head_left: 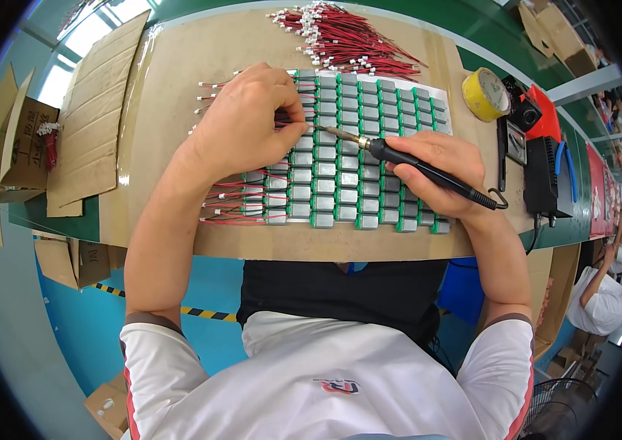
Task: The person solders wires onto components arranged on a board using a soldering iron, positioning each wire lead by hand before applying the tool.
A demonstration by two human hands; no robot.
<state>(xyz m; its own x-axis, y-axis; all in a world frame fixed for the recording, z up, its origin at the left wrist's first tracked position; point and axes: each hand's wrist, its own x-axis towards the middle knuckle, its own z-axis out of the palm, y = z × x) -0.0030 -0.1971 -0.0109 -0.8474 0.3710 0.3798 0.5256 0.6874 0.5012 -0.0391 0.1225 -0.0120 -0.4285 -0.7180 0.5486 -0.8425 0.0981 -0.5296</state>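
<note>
My right hand [449, 167] grips a black soldering iron [383, 150] like a pen, its metal tip pointing left. Near that tip, my left hand [248, 121] is closed in a pinch on a thin red wire at the green end of a small cell. Rows of small silver battery cells [324, 185] with green ends lie on a white sheet beneath both hands. Red and black wires with white plugs [234, 209] stick out leftward from the leftmost cells. Part of the upper left rows is hidden by my left hand.
Loose red wires [347, 40] are heaped at the far side of the cardboard-covered table. A yellow tape roll [485, 95], a black box-shaped device [543, 176] and a blue-handled tool [572, 176] sit at right. Cardboard boxes [28, 139] stand left; another person [601, 297] is far right.
</note>
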